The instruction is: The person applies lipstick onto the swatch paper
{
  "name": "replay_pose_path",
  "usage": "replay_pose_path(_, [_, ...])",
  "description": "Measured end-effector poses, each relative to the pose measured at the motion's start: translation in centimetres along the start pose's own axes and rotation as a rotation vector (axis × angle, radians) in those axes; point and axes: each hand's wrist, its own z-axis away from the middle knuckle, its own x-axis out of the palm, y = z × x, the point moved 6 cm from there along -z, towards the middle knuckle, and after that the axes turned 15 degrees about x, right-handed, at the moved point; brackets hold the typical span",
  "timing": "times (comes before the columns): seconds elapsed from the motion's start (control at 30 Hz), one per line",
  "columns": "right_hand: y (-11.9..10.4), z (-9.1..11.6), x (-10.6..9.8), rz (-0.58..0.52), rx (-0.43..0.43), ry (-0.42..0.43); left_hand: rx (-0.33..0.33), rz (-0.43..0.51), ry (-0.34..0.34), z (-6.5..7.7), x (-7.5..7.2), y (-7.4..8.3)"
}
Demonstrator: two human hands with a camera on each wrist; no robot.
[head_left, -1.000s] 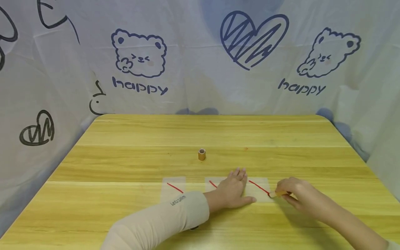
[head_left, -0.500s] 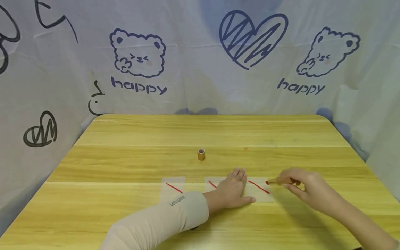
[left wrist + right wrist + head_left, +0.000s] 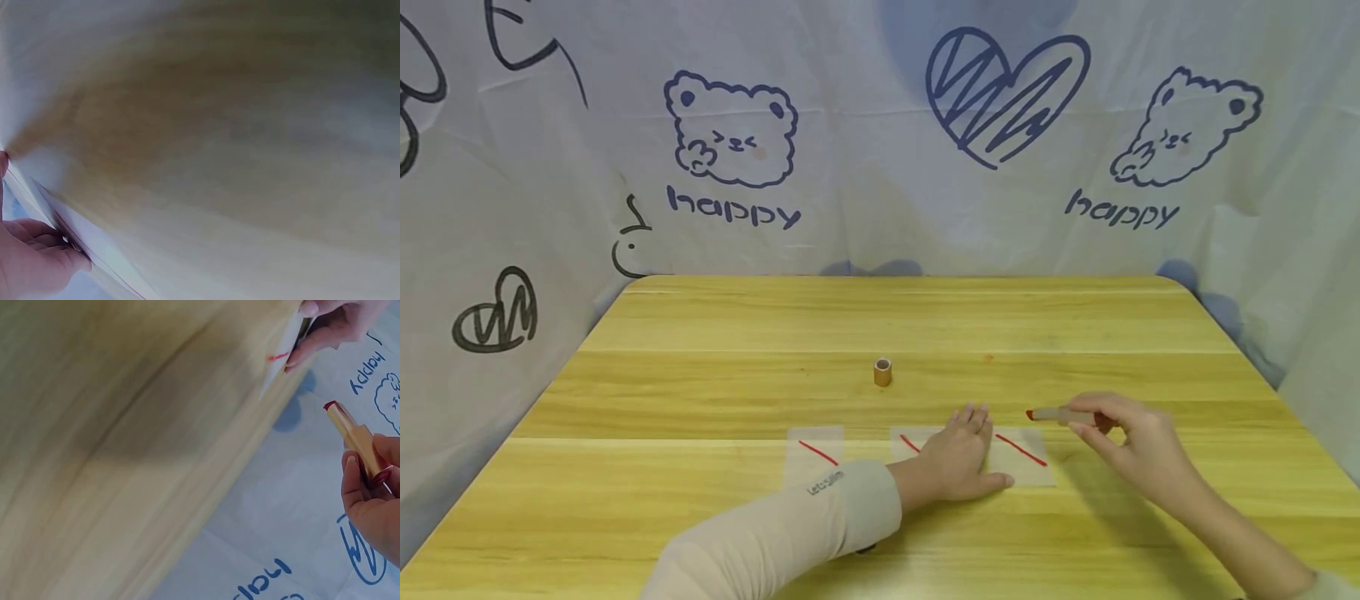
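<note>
The right hand [image 3: 1146,450] pinches a red-tipped lipstick [image 3: 1057,415] above the tabletop [image 3: 700,392], near the rightmost paper [image 3: 1018,470]; the left hand [image 3: 957,458] lies flat, fingers straight, seemingly across that paper's edge and the partly hidden middle paper [image 3: 900,452]; a small hollow cap [image 3: 882,374] stands farther back

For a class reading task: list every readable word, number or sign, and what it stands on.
"happy": backdrop cloth, under the left bear drawing.
"happy": same cloth, under the right bear drawing.
Left sleeve: small print, perhaps "Let's Slim", too small for certainty.
Lipstick: no readable text.
</note>
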Motion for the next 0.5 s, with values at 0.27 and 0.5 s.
replay_pose_path(0.27, [-0.05, -0.05, 0.47, -0.042, 0.047, 0.036, -0.012, 0.078, 0.023, 0.02, -0.14, -0.25])
replay_pose_path(0.5, [-0.05, -0.30, 0.60, -0.208, 0.136, 0.070, 0.001, 0.198, 0.084, 0.48, -0.94, -0.72])
